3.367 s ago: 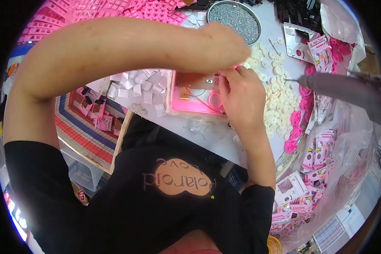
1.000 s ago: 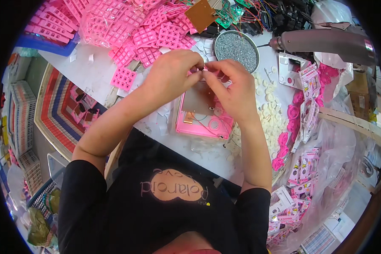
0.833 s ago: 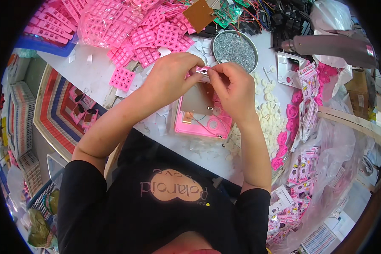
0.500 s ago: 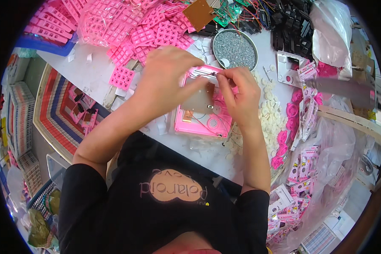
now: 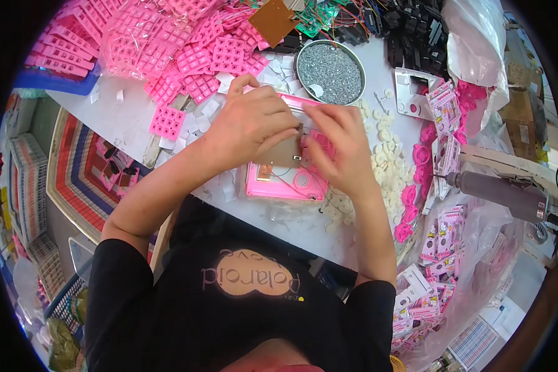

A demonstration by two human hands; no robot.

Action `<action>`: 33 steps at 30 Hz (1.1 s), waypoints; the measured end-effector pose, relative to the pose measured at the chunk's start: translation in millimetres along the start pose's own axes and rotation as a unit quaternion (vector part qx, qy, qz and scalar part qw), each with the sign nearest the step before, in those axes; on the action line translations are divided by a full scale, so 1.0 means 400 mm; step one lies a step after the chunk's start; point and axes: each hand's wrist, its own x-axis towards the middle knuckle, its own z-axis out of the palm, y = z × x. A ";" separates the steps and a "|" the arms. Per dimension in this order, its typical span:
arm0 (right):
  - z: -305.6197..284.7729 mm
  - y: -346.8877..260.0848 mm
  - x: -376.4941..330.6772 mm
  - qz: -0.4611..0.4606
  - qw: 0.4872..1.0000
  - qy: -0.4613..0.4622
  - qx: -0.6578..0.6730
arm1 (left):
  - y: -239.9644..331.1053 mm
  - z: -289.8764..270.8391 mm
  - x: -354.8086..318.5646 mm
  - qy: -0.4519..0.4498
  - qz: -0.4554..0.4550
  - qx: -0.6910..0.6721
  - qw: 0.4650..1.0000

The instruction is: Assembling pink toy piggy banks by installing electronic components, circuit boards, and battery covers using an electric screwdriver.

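A pink plastic casing [image 5: 285, 190] lies on the table in front of me, its inside facing up. A brownish board [image 5: 282, 153] sits in it, with thin wires running across the lower part. My left hand [image 5: 252, 124] is over the casing's upper left, fingers bent and the thumb tip close to the index finger at the board's top edge. What they pinch, if anything, is too small to make out. Above the casing's right side is my right hand [image 5: 341, 149], slightly blurred, thumb and fingers apart with nothing visible between them.
A round tin of small screws [image 5: 332, 73] stands beyond the casing. White round plastic parts [image 5: 387, 161] spread to the right. Pink keypads [image 5: 167, 121] pile up at left, black parts [image 5: 418, 40] at far right. An electric screwdriver [image 5: 496, 193] hangs at the right.
My right thumb and fingers have parted from their pinch at the casing's top edge. My left fingers have curled in. The hanging screwdriver has swung lower, and the whole view has shifted slightly.
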 end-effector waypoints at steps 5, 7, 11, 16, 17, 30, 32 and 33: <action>0.004 0.089 0.027 0.050 0.989 0.081 -0.112 | -0.003 -0.017 -0.017 -0.010 -0.064 -0.056 0.996; 0.036 0.109 0.104 0.044 0.983 0.098 -0.152 | -0.008 -0.018 -0.023 -0.004 -0.095 -0.096 0.991; 0.056 0.233 0.240 0.086 0.942 0.187 -0.264 | 0.000 -0.015 -0.027 0.027 -0.148 -0.131 0.980; 0.038 0.403 0.275 0.203 0.948 0.122 -0.213 | 0.001 -0.008 -0.033 0.041 -0.152 -0.135 0.978; 0.029 0.407 0.280 0.214 0.955 0.092 -0.182 | 0.000 -0.011 -0.034 0.037 -0.150 -0.133 0.979; -0.090 0.436 0.186 0.117 0.977 0.100 -0.146 | 0.004 -0.019 -0.020 0.037 -0.140 -0.120 0.982; -0.173 0.413 0.093 0.210 0.969 0.094 -0.092 | 0.007 -0.015 -0.015 0.032 -0.141 -0.123 0.982; -0.199 0.425 0.040 0.282 0.953 0.097 -0.051 | 0.007 -0.014 -0.016 0.029 -0.146 -0.122 0.981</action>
